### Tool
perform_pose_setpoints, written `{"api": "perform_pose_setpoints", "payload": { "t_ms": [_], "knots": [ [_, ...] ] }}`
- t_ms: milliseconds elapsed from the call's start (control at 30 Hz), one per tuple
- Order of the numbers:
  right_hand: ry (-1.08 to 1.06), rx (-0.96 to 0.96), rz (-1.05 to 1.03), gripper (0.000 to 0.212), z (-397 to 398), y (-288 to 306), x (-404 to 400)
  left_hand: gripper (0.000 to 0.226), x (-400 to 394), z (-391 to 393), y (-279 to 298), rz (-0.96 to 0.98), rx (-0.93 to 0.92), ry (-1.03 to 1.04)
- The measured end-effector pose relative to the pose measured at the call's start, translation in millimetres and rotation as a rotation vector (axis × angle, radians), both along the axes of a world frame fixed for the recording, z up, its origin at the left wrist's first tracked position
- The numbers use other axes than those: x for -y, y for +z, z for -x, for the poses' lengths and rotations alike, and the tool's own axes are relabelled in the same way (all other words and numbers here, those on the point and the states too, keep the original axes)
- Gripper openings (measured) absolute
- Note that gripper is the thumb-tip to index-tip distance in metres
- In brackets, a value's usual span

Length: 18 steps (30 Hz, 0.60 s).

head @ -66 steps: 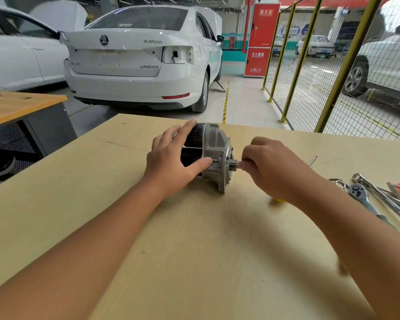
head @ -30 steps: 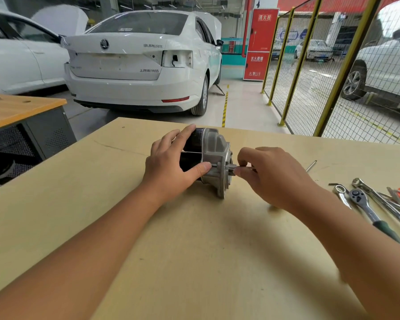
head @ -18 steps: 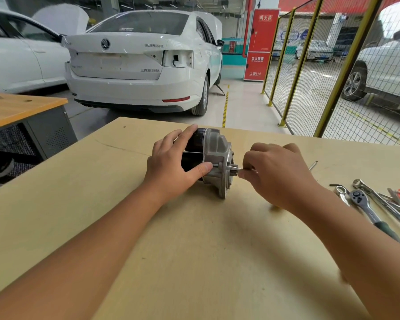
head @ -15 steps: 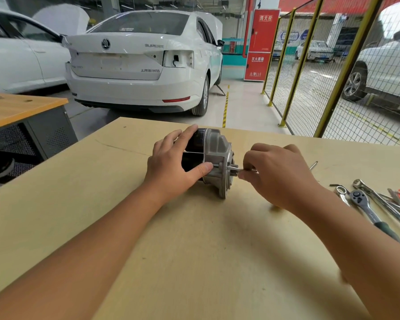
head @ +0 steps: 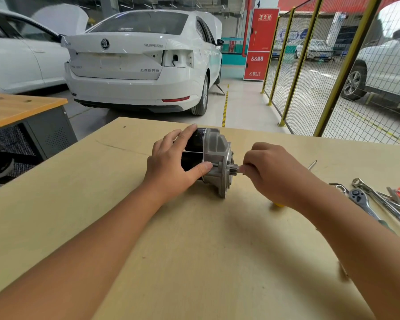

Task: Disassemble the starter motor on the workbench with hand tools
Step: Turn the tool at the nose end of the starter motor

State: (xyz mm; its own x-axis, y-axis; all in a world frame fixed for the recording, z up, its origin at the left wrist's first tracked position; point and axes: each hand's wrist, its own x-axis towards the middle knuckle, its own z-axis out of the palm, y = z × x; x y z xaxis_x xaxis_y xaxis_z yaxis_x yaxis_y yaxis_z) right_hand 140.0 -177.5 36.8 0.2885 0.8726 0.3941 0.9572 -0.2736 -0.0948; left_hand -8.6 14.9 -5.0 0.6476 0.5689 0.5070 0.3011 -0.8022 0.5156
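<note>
With my left hand (head: 171, 168) still gripping the starter motor (head: 214, 158), my right hand (head: 273, 172) had drawn its pinched thin tool back to the gear's (head: 233, 170) tip.

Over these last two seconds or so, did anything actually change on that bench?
Very little. The right hand kept working at the pinion end of the starter motor: about a second ago a thin metal shaft showed between its fingers and the motor, and now its fingertips sit close against the pinion gear. The left hand still grips the motor's dark body. The wrenches lie unmoved.
</note>
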Motion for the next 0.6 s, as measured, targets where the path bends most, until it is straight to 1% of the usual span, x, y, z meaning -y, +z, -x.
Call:
{"api": "perform_pose_setpoints", "payload": {
  "t_ms": [133, 267, 333, 467, 567, 600],
  "knots": [
    [-0.067, 0.153, -0.015, 0.023, 2.0, -1.5, 1.8, 0.092, 0.6, 0.1, 0.3, 0.002, -0.005, -0.001],
    [-0.09, 0.171, -0.019, 0.021, 4.1, 1.0, 1.9, 0.093, 0.8, 0.3, 0.8, 0.004, -0.011, -0.002],
    [-0.084, 0.149, -0.023, 0.021, 5.2, 2.2, 1.2, 0.093, 1.0, 0.3, 1.1, 0.009, -0.011, -0.001],
    [-0.077, 0.032, -0.005, 0.022, 6.2, 2.1, 0.2, 0.093, 1.0, 1.0, 1.0, 0.014, -0.004, -0.008],
    [-0.006, -0.051, -0.055, 0.018, 6.0, 2.1, 1.6, 0.1, -0.4, 2.6, 2.0, 0.026, -0.007, -0.025],
    [0.002, -0.062, -0.066, 0.02, 4.7, 2.5, 2.3, 0.103, -1.0, 3.2, 2.2, 0.031, -0.012, -0.032]
  ]
}}
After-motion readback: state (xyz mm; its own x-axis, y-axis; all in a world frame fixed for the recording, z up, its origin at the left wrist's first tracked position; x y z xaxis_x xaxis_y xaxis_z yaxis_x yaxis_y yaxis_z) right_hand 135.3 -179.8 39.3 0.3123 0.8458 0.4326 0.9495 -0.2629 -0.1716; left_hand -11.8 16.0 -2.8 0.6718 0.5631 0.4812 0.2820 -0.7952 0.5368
